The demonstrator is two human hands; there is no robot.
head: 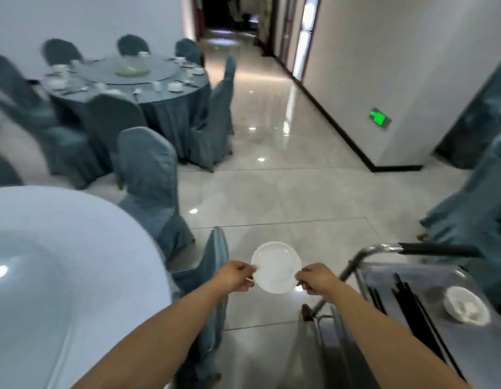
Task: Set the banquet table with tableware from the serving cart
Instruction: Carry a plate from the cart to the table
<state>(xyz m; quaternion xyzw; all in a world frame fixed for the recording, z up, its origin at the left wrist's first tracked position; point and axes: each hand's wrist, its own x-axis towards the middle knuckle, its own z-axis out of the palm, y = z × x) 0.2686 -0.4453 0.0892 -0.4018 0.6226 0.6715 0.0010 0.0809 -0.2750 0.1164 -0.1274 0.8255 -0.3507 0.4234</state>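
Head view: left hand [236,276] and right hand [314,279] each pinched opposite rims of a white plate [276,266], held in the air over the tiled floor [271,192], between banquet table [61,248] and serving cart [429,287]. On the cart lay black chopsticks [409,301] and a white bowl [465,308].

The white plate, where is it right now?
In the head view, the white plate is low and centre, held over the floor by both hands, left and right, between table and serving cart.
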